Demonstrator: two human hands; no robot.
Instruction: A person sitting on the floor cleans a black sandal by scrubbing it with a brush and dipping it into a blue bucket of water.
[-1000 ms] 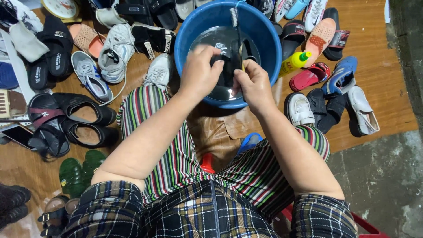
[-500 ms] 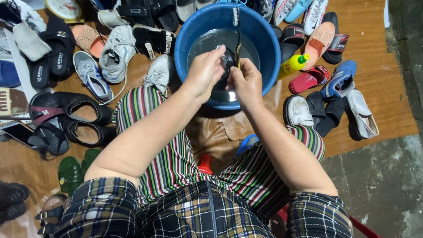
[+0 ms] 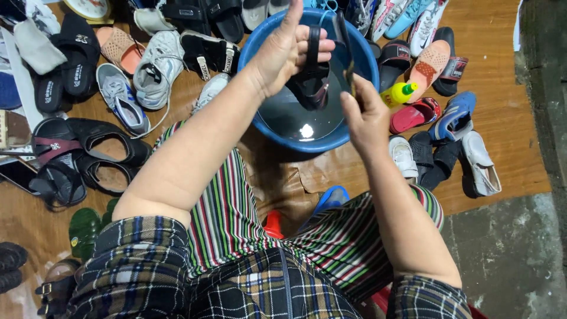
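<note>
Head cam: left hand [image 3: 283,53] grips black sandal [image 3: 311,82] over blue basin [image 3: 260,127].

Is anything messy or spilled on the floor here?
Yes. The brown paper sheet under the round blue plastic basin looks dark and wet, as if water splashed out. The left hand lifts a black strapped sandal above the water.

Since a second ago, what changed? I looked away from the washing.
The hands parted: the left hand lifted the black sandal above the water, and the right hand drew back holding a brush. The blue basin and the shoes around it stayed put.
</note>
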